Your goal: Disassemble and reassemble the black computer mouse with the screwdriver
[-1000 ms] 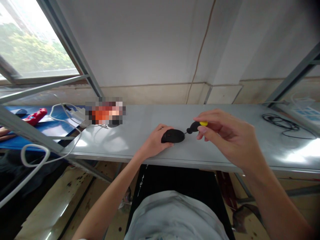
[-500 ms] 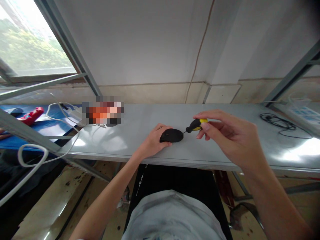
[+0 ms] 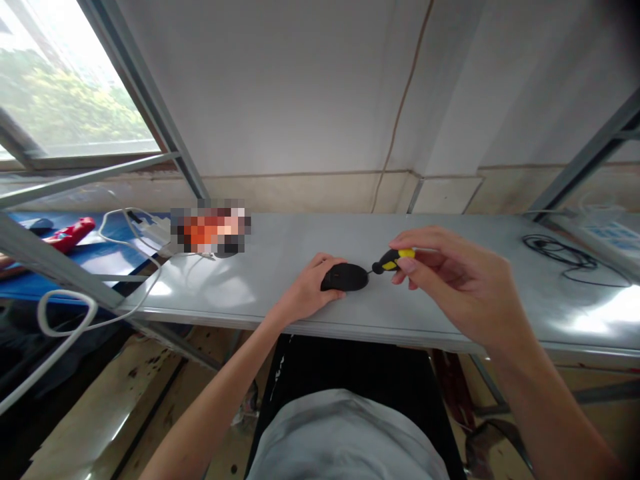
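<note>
A black computer mouse [image 3: 346,277] is over the grey tabletop [image 3: 280,240], near its front edge. My left hand [image 3: 315,288] grips the mouse from its left end, thumb on the near side and fingers on the far side. In my right hand [image 3: 445,277] is a short screwdriver [image 3: 393,261] with a black and yellow handle, pinched between thumb and fingers. Its thin shaft slants down to the left and meets the right end of the mouse. Exactly where the tip sits is too small to make out.
A coiled black cable [image 3: 557,250] lies on the right of the tabletop. A blurred-out orange item [image 3: 205,230] is at the back left, beside a white cable [image 3: 160,270]. Metal frame posts [image 3: 185,157] rise at both sides.
The view has tilted slightly, so everything sits a little lower. The screwdriver handle has turned slightly in my right hand; my left hand keeps its hold on the mouse.
</note>
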Demonstrator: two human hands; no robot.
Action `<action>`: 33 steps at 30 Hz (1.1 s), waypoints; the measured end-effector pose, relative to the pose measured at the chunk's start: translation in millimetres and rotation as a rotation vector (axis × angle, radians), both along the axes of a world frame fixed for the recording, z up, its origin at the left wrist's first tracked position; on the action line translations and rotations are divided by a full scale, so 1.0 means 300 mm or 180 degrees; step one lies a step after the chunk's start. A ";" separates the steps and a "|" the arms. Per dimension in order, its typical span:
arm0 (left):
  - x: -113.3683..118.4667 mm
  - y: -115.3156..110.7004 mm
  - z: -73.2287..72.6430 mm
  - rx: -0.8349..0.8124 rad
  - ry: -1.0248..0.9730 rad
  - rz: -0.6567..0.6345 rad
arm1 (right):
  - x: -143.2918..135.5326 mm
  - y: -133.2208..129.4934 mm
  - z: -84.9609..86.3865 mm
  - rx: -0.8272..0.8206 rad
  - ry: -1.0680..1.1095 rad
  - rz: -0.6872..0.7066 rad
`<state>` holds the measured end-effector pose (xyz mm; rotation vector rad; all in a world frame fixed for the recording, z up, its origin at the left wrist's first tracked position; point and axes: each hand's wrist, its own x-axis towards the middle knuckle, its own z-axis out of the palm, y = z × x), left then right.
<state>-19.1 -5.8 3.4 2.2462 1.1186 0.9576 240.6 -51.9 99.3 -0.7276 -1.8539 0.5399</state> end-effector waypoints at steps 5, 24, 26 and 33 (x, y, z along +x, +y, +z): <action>0.000 0.000 0.001 -0.0002 0.0014 0.0019 | 0.004 0.001 0.002 0.0061 0.0064 0.0092; 0.000 -0.001 -0.002 0.0033 0.0066 0.0026 | -0.015 -0.004 0.005 0.0013 0.0012 -0.0156; 0.000 -0.001 -0.002 0.0036 0.0074 0.0036 | -0.014 -0.004 0.003 -0.0011 0.0030 -0.0174; -0.001 -0.002 -0.004 0.0052 0.0087 0.0058 | -0.019 -0.004 0.004 0.0140 -0.0072 0.0019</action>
